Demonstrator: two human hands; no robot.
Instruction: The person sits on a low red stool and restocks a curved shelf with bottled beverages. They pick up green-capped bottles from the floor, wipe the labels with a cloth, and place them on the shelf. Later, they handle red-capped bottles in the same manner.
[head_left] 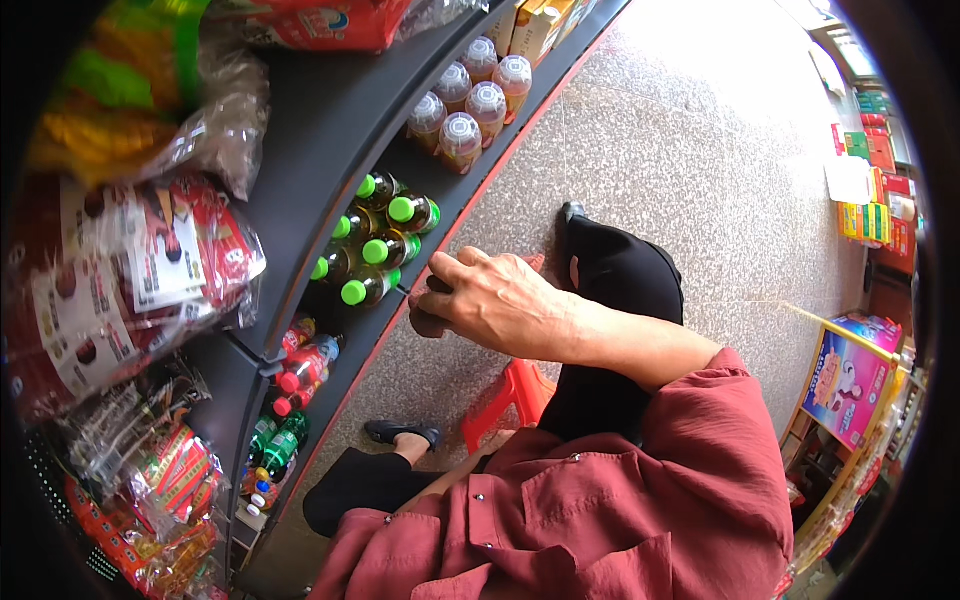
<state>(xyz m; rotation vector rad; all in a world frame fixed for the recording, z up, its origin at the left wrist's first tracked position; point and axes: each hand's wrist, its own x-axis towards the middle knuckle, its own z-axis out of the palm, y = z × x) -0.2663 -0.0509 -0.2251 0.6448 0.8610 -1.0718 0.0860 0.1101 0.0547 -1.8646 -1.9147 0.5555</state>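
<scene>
At the far left, clear crinkly plastic bags of red-and-white packed snacks (150,260) are hanging over the front of a dark grey metal shelf unit with a red edge (300,150). On its lower tier, a block of dark green plastic bottles with bright green caps (375,245) is standing in tight rows. Below them, red-capped soft-drink bottles (300,365) are lying in shadow, and further along the same tier amber drink bottles with pale clear lids (470,100) are grouped together.

The right hand (495,300) is reaching across to the shelf's front lip, just beside the nearest green-capped bottles. Its fingers are curling down over a small dark brownish thing (425,322), gripping it against the edge; what that thing is cannot be told, since the hand is covering most of it. The left hand is not showing anywhere.

Judging from this, the work is sitting at the shelf front beside the green-capped rows. Any move from here is calling for care with the closest bottles, which are standing packed near the lip.

Further right, the person is sitting on a low red plastic stool (510,395) on a speckled grey stone floor (680,150), and a pink printed carton (850,380) is resting on a yellow-framed rack.
</scene>
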